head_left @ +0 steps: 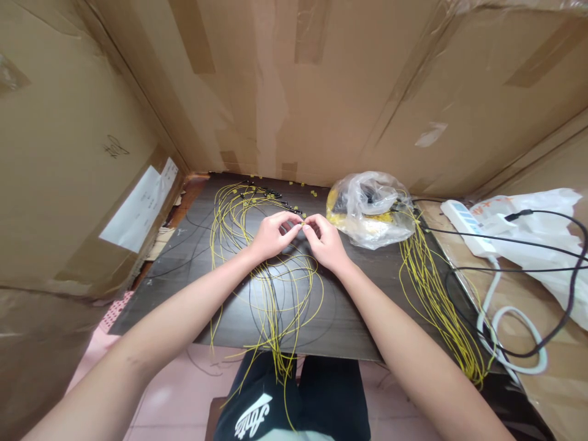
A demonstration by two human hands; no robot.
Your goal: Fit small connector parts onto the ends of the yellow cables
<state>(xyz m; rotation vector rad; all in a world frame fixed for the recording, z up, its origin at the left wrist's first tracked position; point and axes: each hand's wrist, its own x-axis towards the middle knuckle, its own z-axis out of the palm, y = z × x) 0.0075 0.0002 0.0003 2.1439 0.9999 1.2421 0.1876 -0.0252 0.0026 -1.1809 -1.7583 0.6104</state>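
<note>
My left hand (275, 235) and my right hand (324, 242) meet over the middle of the dark table (349, 294), thumb and fingertips of each pinched together. Between the fingertips shows a small yellow piece (302, 224); whether it is a loose bit or part of a wire is too small to tell. Under and around my left hand spreads a bunch of thin yellow wires (275, 331), mixed with a few black ones, hanging over the table's near edge toward my lap. Just beyond my fingers lie several wire ends with black tips (294, 211).
Small yellow bits (313, 193) are scattered at the back. A clear plastic bag (367, 214) with yellow and black contents sits at right, beside another yellow wire bundle (432, 300). A white power strip (468, 228) with cables lies further right. Cardboard walls (285, 92) enclose the table.
</note>
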